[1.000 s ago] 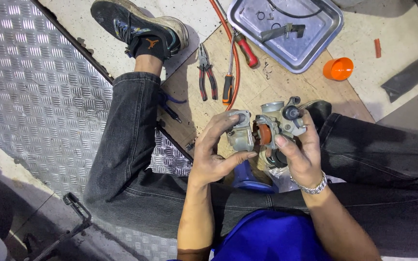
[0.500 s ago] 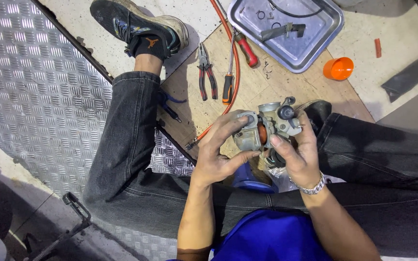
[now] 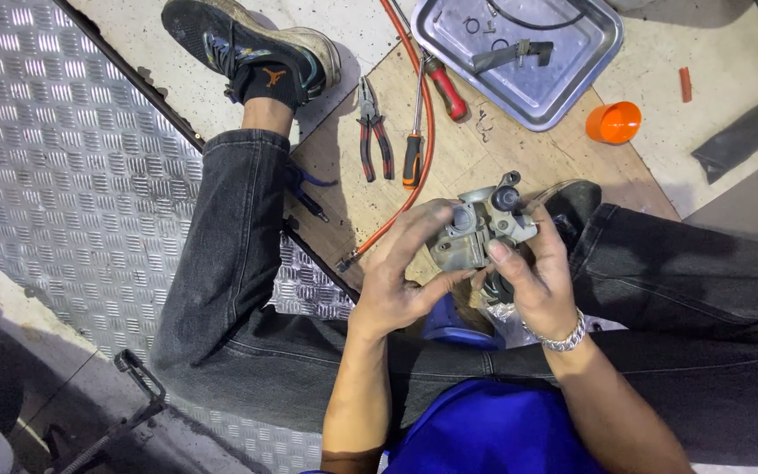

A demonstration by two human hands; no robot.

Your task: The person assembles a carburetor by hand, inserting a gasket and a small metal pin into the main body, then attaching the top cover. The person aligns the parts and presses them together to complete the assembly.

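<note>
Seated person viewed from above, both hands on one part. The fingers [image 3: 432, 219] of the left hand [image 3: 401, 281] are curled closed round the left side of a grey cast-metal mechanical part with round black caps [image 3: 477, 230], the thumb lying under its lower edge. The right hand [image 3: 532, 281] grips the same part from the right, its fingers wrapped behind it and its thumb pressed flat on the front face; a silver link bracelet [image 3: 563, 337] circles the wrist. The part is thus held between the two hands, above the person's lap and over the near edge of a bare plywood board [image 3: 458, 158]. Directly beneath the hands, between the legs in dark grey jeans [image 3: 230, 237], a round blue object [image 3: 449, 323] shows in part; what it is cannot be told.

On the board beyond the hands lie red-handled pliers [image 3: 374, 140], a screwdriver with an orange-and-black handle [image 3: 413, 145] and a screwdriver with a red handle [image 3: 445, 86], with a thin orange hose [image 3: 421, 114] running past them. A shallow rectangular steel tray [image 3: 589, 61] sits at the board's far end, holding a dark tool and small rings. Just right of the tray stands an orange plastic cap [image 3: 613, 122]. At left lies grey tread-pattern metal plate [image 3: 54, 149]; the person's black sports shoe [image 3: 247, 44] rests at the top.
</note>
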